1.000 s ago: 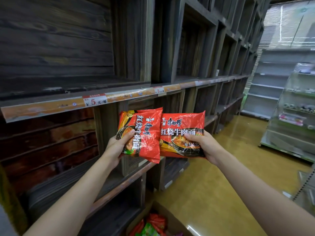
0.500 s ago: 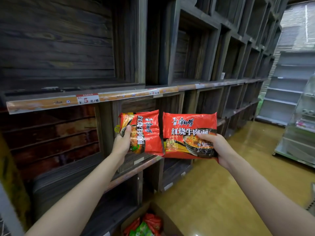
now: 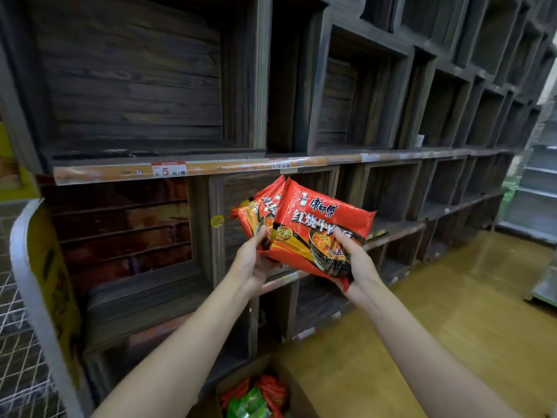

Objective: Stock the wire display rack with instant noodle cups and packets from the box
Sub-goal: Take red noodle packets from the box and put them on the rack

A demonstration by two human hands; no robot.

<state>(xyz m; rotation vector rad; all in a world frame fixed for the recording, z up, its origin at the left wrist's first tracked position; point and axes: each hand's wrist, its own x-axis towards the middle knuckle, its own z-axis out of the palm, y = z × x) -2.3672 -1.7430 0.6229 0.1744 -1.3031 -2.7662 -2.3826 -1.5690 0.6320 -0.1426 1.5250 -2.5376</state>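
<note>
Two red instant noodle packets are held up in front of the dark wooden shelving. My left hand [image 3: 251,260] grips the rear packet [image 3: 259,211], which is mostly hidden behind the other. The front packet [image 3: 319,230] overlaps it and is gripped at its lower right by my right hand [image 3: 354,260]. At the left edge stands the wire display rack [image 3: 18,312], with a white frame and mesh. A cardboard box [image 3: 289,378] sits on the floor below my arms, holding red and green packets [image 3: 253,399].
Dark wooden shelf compartments [image 3: 135,86] fill the wall ahead, with an orange price strip [image 3: 168,170] along one shelf edge. A yellow side panel [image 3: 57,282] lines the rack. Shiny yellow floor [image 3: 452,312] opens to the right, with grey metal shelving [image 3: 536,188] beyond.
My hands have come together, so the right packet now overlaps the left one. The view has swung left, bringing the wire rack into sight.
</note>
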